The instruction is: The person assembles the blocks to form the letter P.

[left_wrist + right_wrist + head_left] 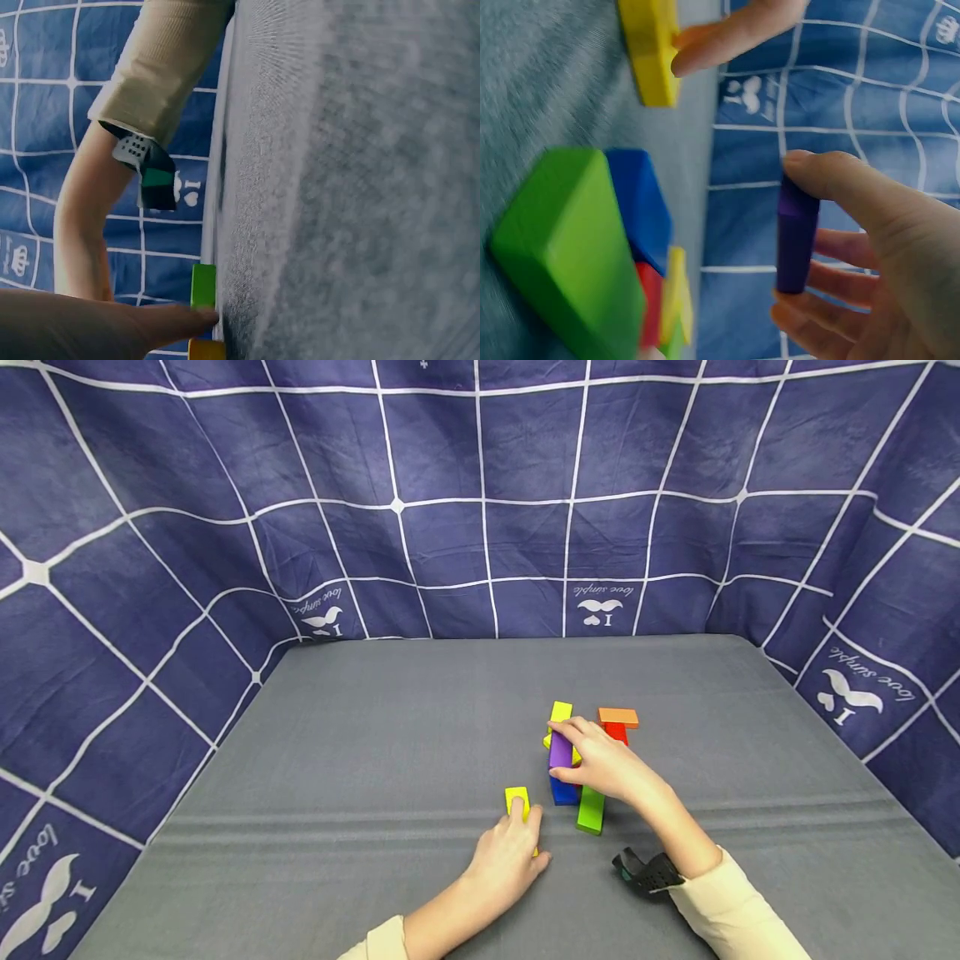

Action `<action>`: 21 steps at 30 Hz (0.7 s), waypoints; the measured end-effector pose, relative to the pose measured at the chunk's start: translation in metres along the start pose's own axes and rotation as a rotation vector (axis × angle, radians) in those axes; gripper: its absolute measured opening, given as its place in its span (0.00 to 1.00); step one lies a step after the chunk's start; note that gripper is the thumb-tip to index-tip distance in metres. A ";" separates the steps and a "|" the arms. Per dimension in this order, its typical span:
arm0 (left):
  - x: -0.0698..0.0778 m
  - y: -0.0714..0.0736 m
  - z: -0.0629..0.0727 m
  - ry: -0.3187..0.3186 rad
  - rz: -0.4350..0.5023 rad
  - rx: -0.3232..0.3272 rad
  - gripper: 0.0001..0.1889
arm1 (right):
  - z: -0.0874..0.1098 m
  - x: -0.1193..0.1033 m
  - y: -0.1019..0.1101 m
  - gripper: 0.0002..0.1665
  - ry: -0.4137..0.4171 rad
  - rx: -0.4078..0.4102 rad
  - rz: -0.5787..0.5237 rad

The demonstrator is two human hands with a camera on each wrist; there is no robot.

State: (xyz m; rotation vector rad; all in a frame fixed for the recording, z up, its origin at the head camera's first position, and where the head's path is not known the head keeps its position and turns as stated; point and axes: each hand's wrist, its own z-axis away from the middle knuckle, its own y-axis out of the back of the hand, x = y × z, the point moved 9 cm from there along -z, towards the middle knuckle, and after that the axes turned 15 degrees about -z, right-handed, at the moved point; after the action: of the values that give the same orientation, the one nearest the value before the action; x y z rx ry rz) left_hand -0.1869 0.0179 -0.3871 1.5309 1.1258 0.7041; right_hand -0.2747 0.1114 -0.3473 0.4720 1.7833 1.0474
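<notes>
My right hand (611, 762) pinches a purple block (797, 236) between thumb and fingertips, raised above the table in the right wrist view. Below and beside it lie a blue block (564, 792), a green block (591, 811), a red block (616, 732) and yellow blocks, one of them a yellow block (561, 713) at the far side. To the left, my left hand (504, 856) rests its fingers on another yellow block (651, 56) lying on the table. Much of that block is hidden under the hand in the head view.
An orange block (618, 717) lies at the far right of the cluster, beside the red one. A black strap (647, 871) is at the right wrist. Grey cloth covers the table (360, 735), with a blue, white-lined curtain (525, 460) behind and at both sides.
</notes>
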 end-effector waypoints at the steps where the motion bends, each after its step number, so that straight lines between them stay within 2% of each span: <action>1: 0.000 -0.001 0.000 -0.011 0.018 -0.016 0.27 | -0.003 -0.001 -0.004 0.38 0.006 -0.004 -0.003; 5: -0.003 -0.008 0.000 -0.058 0.040 -0.076 0.30 | -0.017 -0.002 -0.020 0.39 0.008 -0.023 -0.017; 10: -0.015 -0.018 -0.002 -0.099 0.049 -0.135 0.35 | -0.032 -0.002 -0.038 0.39 0.055 -0.031 -0.013; 14: -0.022 -0.025 -0.004 -0.145 0.129 -0.170 0.38 | -0.044 -0.001 -0.050 0.39 0.059 -0.059 -0.007; 18: -0.027 -0.031 -0.005 -0.207 0.231 -0.241 0.40 | -0.054 0.001 -0.059 0.39 0.051 -0.102 -0.001; 21: -0.031 -0.035 -0.005 -0.230 0.291 -0.299 0.41 | -0.060 0.003 -0.066 0.39 0.049 -0.137 0.008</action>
State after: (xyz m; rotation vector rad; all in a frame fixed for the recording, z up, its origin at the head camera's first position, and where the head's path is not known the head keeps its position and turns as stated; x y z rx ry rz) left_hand -0.2134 -0.0088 -0.4158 1.4859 0.6020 0.8268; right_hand -0.3197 0.0508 -0.3937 0.3721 1.7399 1.1865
